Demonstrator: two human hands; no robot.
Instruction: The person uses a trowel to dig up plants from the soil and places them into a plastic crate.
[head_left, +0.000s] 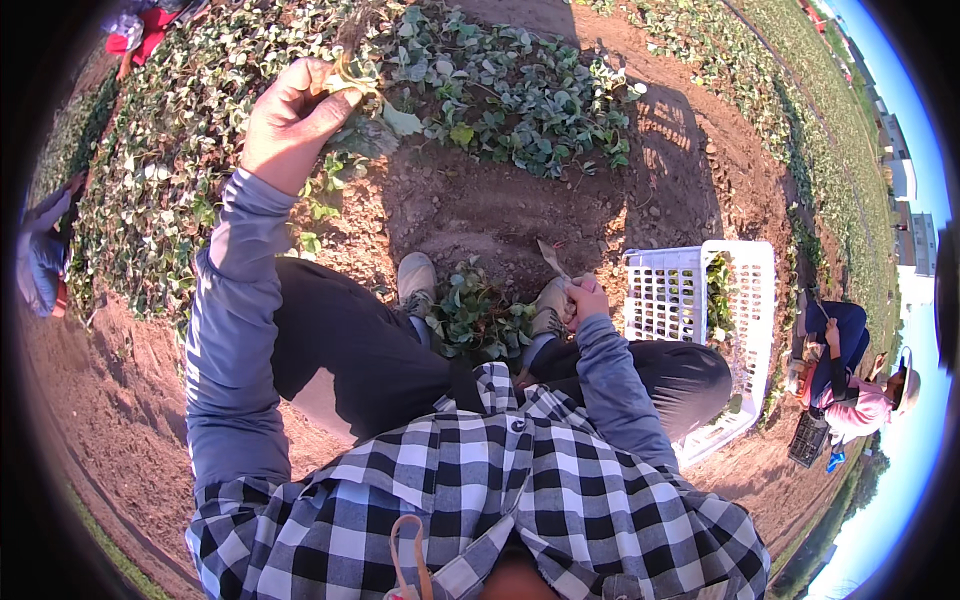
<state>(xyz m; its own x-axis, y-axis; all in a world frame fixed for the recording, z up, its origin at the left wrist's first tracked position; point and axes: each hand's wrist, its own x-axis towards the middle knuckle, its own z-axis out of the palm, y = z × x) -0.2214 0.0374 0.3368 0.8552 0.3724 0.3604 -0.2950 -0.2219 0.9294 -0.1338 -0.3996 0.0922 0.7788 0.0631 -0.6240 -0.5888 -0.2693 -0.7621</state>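
Note:
My left hand (304, 112) is raised out over the leafy bed, thumb and fingers pinched on an uprooted leafy plant (356, 79). Its dark roots point away from me and a few leaves droop below my fingers. Down by my right shoe (551, 307), my right hand (587, 301) is closed around a small hand tool. Only the narrow, light-coloured blade (553, 257) shows beyond my fist, over the soil; the handle is hidden. Between my shoes lies a heap of green leafy plants (480, 315).
A white plastic crate (664, 296) with leafy plants inside stands beside my right knee. Low green plants (517, 90) cover the bed ahead. Other people work nearby: one on the right (855, 397) by a dark crate (808, 439), others at the left edge (45, 247) and upper left (154, 34).

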